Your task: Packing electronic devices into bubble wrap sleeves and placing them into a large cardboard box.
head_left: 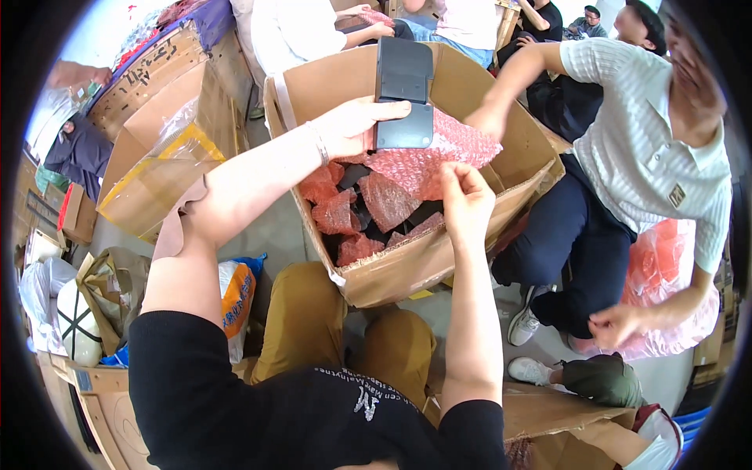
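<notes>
My left hand (352,129) is closed on a flat black plastic device (403,74) made of two stepped parts, with the thumb across its middle. It hangs over a large open cardboard box (407,270). Just under the device, a pink bubble wrap pouch (450,153) stretches to the right. My right hand (468,196) pinches the pouch's near edge. Inside the box lie several pieces of pink bubble wrap (384,200) among dark items that I cannot make out. A co-worker's blurred hand (489,121) reaches to the pouch's far side; whether it touches is unclear.
A co-worker (650,133) in a pale shirt sits close on the right, beside a pink plastic sack (666,274). Another open carton (164,157) stands at left, and an orange-and-blue bag (237,298) lies by my left leg. Several people sit beyond the box.
</notes>
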Action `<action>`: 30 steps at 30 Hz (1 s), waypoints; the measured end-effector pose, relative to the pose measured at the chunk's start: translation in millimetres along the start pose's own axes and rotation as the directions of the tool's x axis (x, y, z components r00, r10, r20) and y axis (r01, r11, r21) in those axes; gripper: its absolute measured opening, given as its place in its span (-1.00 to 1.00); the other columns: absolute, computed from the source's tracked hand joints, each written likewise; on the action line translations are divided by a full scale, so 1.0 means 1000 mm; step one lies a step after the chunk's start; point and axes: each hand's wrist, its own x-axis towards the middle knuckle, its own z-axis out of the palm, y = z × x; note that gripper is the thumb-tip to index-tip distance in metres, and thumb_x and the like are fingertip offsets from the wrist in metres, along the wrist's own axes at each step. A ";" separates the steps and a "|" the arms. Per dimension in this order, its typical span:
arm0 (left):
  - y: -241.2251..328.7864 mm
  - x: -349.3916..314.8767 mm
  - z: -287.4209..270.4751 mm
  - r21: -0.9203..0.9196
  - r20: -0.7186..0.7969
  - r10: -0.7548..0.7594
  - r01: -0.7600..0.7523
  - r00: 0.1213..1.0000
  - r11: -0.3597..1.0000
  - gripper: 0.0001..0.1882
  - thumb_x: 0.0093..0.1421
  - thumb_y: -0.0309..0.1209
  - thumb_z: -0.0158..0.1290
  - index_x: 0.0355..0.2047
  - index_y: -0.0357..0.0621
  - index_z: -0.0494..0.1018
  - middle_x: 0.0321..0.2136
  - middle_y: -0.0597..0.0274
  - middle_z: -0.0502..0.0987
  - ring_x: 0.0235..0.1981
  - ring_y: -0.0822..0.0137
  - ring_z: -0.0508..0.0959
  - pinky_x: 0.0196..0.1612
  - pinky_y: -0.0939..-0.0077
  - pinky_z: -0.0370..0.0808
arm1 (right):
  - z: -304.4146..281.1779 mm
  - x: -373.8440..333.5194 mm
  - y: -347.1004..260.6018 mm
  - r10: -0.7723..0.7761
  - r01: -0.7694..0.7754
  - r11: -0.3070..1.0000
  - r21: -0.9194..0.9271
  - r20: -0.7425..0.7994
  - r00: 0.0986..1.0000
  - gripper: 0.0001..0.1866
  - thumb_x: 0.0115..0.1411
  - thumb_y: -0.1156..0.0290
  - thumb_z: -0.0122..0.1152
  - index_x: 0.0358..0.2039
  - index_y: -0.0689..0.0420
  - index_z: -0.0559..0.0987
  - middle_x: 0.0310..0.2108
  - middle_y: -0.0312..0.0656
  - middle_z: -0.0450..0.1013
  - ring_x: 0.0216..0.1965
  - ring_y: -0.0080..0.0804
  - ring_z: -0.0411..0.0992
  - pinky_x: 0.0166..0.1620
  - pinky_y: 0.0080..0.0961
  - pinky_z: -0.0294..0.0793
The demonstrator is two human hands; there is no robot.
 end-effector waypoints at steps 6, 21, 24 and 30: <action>-0.013 -0.030 0.045 -0.198 0.067 0.010 0.004 0.998 0.980 -0.65 0.20 -0.33 -0.05 -0.03 -0.22 0.31 -0.14 0.15 0.46 -0.13 0.33 0.48 -0.03 0.46 0.42 | 0.004 -0.016 -0.023 -0.083 0.032 0.947 0.321 0.146 0.986 -0.47 -0.01 0.53 0.25 0.00 0.24 0.32 -0.20 -0.19 0.43 -0.23 -0.51 0.41 -0.18 -0.62 0.42; 0.024 -0.078 0.039 0.201 0.026 0.174 -0.176 0.984 0.964 -0.59 0.07 -0.41 0.10 -0.06 -0.25 0.32 -0.16 0.16 0.46 -0.18 0.36 0.49 -0.10 0.43 0.46 | 0.003 -0.002 -0.017 -0.061 0.100 0.947 0.305 -0.136 0.989 -0.82 0.12 0.45 0.15 -0.29 0.28 0.55 -0.38 -0.27 0.49 -0.39 -0.66 0.39 -0.29 -0.73 0.39; 0.033 -0.088 0.026 0.243 -0.022 0.163 -0.153 0.986 0.958 -0.57 0.05 -0.42 0.12 -0.07 -0.25 0.32 -0.20 0.16 0.49 -0.19 0.36 0.50 -0.14 0.42 0.49 | 0.002 -0.006 -0.026 0.130 -0.090 0.818 0.568 -0.030 0.991 -0.85 0.16 0.46 0.05 -0.30 0.24 0.53 -0.41 -0.29 0.48 -0.40 -0.65 0.40 -0.39 -0.68 0.43; 0.030 -0.097 0.030 0.783 -0.007 0.231 -0.139 0.973 0.607 -0.70 -0.01 -0.55 0.08 -0.22 -0.34 0.41 -0.34 0.35 0.48 -0.31 0.55 0.41 -0.15 0.60 0.37 | 0.005 -0.002 -0.024 0.059 -0.010 0.926 0.377 -0.119 0.991 -0.98 0.07 0.54 0.06 -0.46 0.20 0.44 -0.51 -0.33 0.41 -0.56 -0.68 0.32 -0.46 -0.71 0.36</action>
